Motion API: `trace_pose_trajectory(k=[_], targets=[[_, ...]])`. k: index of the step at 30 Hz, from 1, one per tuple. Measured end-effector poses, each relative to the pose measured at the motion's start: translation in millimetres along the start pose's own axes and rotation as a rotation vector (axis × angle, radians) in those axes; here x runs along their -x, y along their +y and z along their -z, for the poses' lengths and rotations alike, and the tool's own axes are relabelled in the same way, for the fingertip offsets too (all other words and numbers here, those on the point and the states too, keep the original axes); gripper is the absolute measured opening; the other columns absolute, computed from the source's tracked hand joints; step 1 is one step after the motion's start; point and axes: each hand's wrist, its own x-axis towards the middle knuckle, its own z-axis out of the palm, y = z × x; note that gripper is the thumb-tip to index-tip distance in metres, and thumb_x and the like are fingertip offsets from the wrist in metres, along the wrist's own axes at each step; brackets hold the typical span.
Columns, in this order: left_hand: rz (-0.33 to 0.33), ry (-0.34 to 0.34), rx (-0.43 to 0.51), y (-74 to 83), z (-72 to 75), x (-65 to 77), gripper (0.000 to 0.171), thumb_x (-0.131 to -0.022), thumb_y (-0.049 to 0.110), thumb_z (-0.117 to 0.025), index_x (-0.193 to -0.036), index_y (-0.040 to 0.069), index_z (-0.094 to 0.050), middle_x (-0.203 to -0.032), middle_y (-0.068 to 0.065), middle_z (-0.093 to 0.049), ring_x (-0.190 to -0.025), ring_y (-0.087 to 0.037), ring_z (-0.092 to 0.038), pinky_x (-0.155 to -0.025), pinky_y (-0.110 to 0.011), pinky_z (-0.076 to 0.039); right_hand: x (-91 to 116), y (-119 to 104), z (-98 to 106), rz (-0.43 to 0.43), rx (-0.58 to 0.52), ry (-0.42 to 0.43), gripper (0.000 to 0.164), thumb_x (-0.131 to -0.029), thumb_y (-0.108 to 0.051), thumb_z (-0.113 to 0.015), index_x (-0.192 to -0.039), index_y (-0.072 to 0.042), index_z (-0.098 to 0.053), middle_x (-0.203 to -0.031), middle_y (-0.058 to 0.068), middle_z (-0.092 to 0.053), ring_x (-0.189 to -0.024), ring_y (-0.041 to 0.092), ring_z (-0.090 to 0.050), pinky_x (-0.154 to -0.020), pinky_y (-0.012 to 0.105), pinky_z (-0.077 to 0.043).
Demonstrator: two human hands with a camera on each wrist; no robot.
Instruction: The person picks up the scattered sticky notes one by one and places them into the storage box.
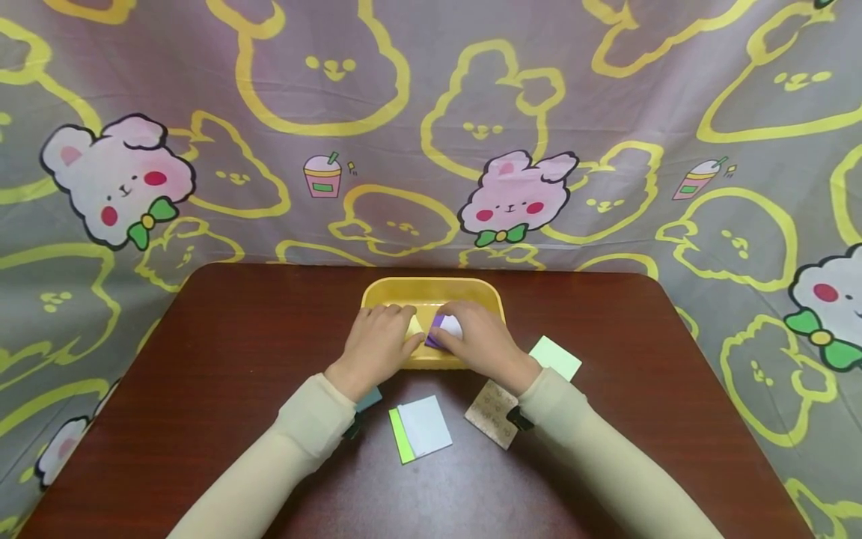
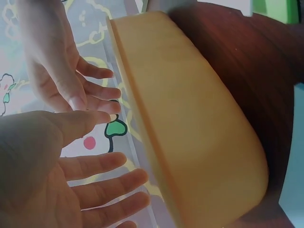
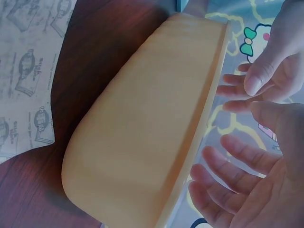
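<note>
A yellow plastic bin [image 1: 431, 364] stands at the back middle of the table, with both hands over it. My left hand [image 1: 378, 340] is above its left half, fingers spread and holding nothing in the left wrist view. My right hand [image 1: 483, 337] is over the right half, its fingers loosely bent with nothing between them in the right wrist view. Between the hands, a purple and white paper pad [image 1: 444, 329] and a pale yellow piece [image 1: 414, 327] show inside the bin, partly hidden by the fingers. The thumbs are close to each other above the rim.
In front of the bin lie a white and lime green pad [image 1: 426, 427], a brown patterned pad [image 1: 490, 414] and a blue pad [image 1: 370, 399] partly under the left wrist. A pale green pad [image 1: 557, 359] lies right. A printed cloth [image 1: 404, 150] hangs behind the table.
</note>
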Motion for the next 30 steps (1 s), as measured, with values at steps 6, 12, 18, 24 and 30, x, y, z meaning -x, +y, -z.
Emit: trace_pose_trajectory(k=[6,12,18,24,30], targets=[[-0.020,0.016,0.010,4.4,-0.1,0.3,0.047,-0.088,0.041,-0.059,-0.120,0.008,-0.062,-0.109,-0.011,-0.067,-0.097,-0.030,-0.061,-0.084,-0.047,-0.045,2.6,0.2,1.4,0.003,-0.011,0.006,0.030,-0.086,-0.042,-0.061,-0.100,-0.016,-0.065,-0.100,-0.002,-0.065,-0.092,0.015,-0.059,-0.079,0.033,-0.046],[-0.032,0.040,0.007,8.9,1.8,-0.3,0.047,-0.087,0.042,-0.060,-0.119,0.008,-0.063,-0.108,-0.010,-0.068,-0.097,-0.029,-0.062,-0.082,-0.046,-0.045,5.3,1.0,3.8,-0.013,-0.006,0.005,0.039,-0.087,-0.043,-0.059,-0.108,-0.011,-0.066,-0.106,0.003,-0.067,-0.099,0.017,-0.060,-0.084,0.036,-0.048],[-0.053,0.073,0.019,15.6,2.7,0.9,0.047,-0.086,0.042,-0.061,-0.117,0.008,-0.064,-0.106,-0.010,-0.068,-0.094,-0.029,-0.062,-0.081,-0.045,-0.045,9.1,2.8,7.2,-0.050,-0.001,0.007,0.042,-0.086,-0.044,-0.059,-0.112,-0.011,-0.065,-0.108,0.003,-0.066,-0.099,0.015,-0.059,-0.081,0.037,-0.049],[-0.066,0.090,0.019,23.0,0.0,-0.5,0.043,-0.087,0.041,-0.060,-0.115,0.009,-0.064,-0.099,-0.007,-0.069,-0.089,-0.027,-0.062,-0.074,-0.042,-0.044,13.4,6.7,8.7,-0.067,-0.001,0.009,0.041,-0.087,-0.044,-0.059,-0.110,-0.012,-0.065,-0.107,0.003,-0.066,-0.096,0.016,-0.058,-0.079,0.038,-0.049],[-0.062,0.070,0.054,30.8,-0.2,-0.9,0.042,-0.087,0.041,-0.060,-0.116,0.010,-0.063,-0.098,-0.007,-0.068,-0.087,-0.027,-0.062,-0.072,-0.042,-0.043,18.9,10.6,11.5,-0.085,0.006,0.015,0.039,-0.086,-0.043,-0.060,-0.111,-0.013,-0.066,-0.108,0.001,-0.066,-0.098,0.015,-0.059,-0.079,0.037,-0.049]])
